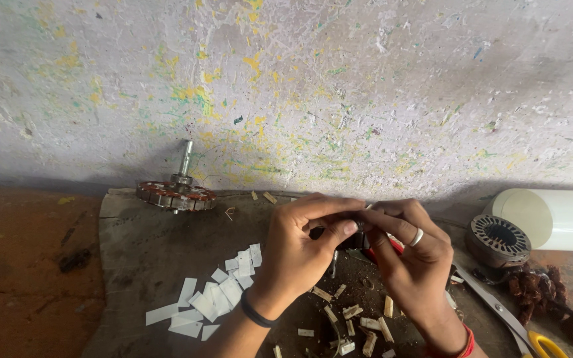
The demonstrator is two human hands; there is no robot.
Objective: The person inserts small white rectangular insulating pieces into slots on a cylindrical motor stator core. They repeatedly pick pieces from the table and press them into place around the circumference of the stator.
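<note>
A small repair workshop: a paint-splattered wall (339, 79) at twelve o'clock, a worn work board (147, 258), a motor rotor (175, 192) at ten o'clock, a motor core (497, 240) at three o'clock, scissors (518, 325).

dark worn work surface (140, 265) against the wall, white paper strips (213, 298) at left, short wooden slivers (359, 325) in the middle, wound stator with shaft (176, 194) at back left, round metal core (497, 240) and scissors (512, 318) at right

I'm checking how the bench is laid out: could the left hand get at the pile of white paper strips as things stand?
Probably yes. The white paper strips lie on the dark work mat just beside the left hand, with nothing between them. But that hand is pinching a small dark part together with the right hand.
</note>
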